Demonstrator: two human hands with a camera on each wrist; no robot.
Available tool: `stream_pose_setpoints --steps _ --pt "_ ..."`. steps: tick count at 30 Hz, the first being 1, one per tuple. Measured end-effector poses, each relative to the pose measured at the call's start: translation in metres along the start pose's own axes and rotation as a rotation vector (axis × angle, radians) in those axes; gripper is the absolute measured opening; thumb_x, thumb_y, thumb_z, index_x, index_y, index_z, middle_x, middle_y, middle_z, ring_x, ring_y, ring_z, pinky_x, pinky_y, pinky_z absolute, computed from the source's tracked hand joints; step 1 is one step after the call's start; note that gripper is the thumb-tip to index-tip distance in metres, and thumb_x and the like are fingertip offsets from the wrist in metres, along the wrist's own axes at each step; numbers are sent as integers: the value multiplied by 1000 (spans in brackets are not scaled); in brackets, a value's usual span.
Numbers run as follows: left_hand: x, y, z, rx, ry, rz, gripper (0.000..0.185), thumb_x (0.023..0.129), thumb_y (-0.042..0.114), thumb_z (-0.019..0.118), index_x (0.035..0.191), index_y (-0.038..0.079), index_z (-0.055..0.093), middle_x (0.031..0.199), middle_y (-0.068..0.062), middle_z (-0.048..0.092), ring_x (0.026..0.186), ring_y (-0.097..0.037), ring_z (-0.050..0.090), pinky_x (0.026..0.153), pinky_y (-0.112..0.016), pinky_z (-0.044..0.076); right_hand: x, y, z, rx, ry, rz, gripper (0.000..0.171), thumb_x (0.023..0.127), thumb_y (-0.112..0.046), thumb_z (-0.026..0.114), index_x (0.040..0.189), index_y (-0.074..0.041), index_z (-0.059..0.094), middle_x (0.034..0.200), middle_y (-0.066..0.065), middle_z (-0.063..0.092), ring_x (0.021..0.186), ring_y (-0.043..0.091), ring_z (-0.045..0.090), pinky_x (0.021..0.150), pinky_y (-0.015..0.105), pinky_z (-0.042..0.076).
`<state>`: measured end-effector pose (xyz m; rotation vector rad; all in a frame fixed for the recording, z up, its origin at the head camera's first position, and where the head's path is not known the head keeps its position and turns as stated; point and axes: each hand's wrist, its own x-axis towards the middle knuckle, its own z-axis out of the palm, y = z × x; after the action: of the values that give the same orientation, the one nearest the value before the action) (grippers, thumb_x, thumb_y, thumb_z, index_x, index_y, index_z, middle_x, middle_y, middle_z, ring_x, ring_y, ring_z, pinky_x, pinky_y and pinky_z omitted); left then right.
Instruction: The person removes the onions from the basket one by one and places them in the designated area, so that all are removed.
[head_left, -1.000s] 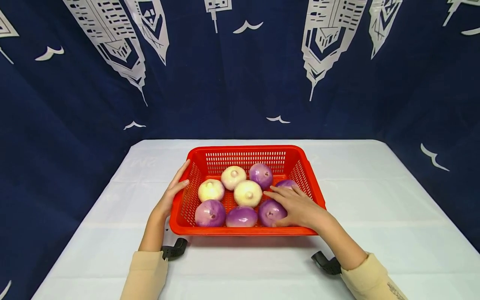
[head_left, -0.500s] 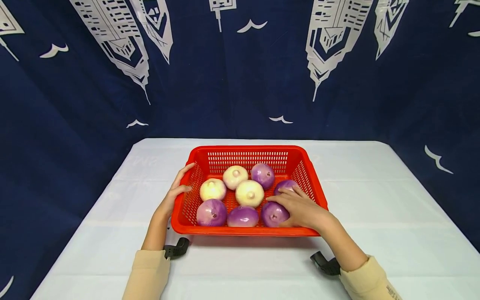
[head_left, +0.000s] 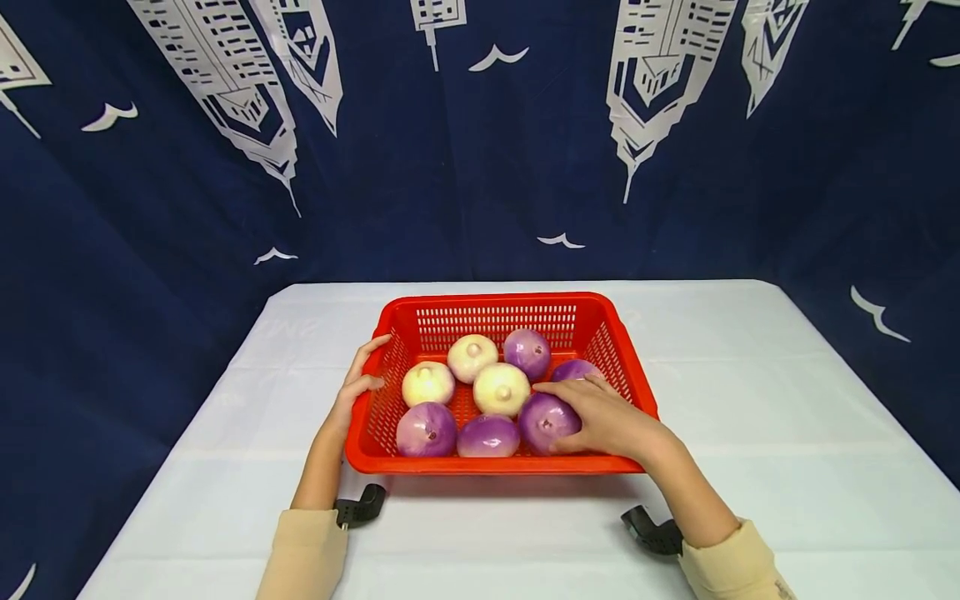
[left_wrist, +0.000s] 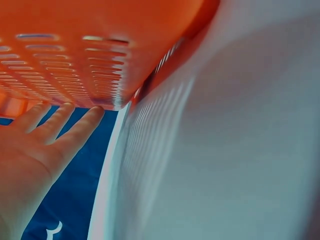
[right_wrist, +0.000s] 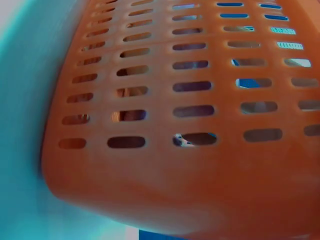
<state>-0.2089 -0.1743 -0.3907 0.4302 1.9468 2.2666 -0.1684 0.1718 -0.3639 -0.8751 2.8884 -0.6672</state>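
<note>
We find a red basket (head_left: 592,317) at the centre of the frame on the white counter (head_left: 750,417), holding seven onions. Our left hand (head_left: 358,382) rests with relaxed, straight fingers against the basket's left wall. Our right hand (head_left: 603,417) reaches over the right rim, fingers curled over a purple onion (head_left: 542,419) in the basket's lower right corner, beside another purple onion (head_left: 487,435).
</note>
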Motion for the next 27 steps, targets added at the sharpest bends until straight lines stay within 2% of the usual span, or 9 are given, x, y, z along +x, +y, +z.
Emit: stream_pose_setpoints --steps 6,13,22,25,27 --pt "0 1 1 -19 12 2 68 71 -2 26 138 11 22 138 -11 23 117 -28 31 88 -26 40 2 0 -3 63 6 21 65 72 -34 72 130 -16 47 123 3 55 116 24 48 95 48 40" --pt "0 -2 1 -25 4 11 68 72 -3 25 138 11 22 136 -12 24 114 -23 35 87 -25 40 0 0 -2 123 -20 39 66 74 -34 70 132 -15 45 126 6 53 115 28 49 92 48 43" --pt "-2 -4 0 -23 6 13 67 72 -3 26 138 10 21 136 -12 24 114 -25 35 87 -27 40 0 0 -1 149 -15 47 67 74 -37 70 132 -16 44 126 5 53 113 27 51 90 47 44" --pt "0 -8 -3 -30 -12 37 68 72 -1 27 138 12 22 136 -12 24 114 -25 35 87 -27 41 -1 0 -1 159 -15 59 69 74 -38 70 133 -16 43 127 5 52 113 28 50 90 48 44" --pt "3 -13 -7 -46 -45 79 68 73 -1 28 139 12 23 136 -10 26 113 -23 37 87 -27 42 -1 0 -2 171 -14 64 70 74 -39 70 134 -17 42 127 6 51 114 28 50 90 48 44"
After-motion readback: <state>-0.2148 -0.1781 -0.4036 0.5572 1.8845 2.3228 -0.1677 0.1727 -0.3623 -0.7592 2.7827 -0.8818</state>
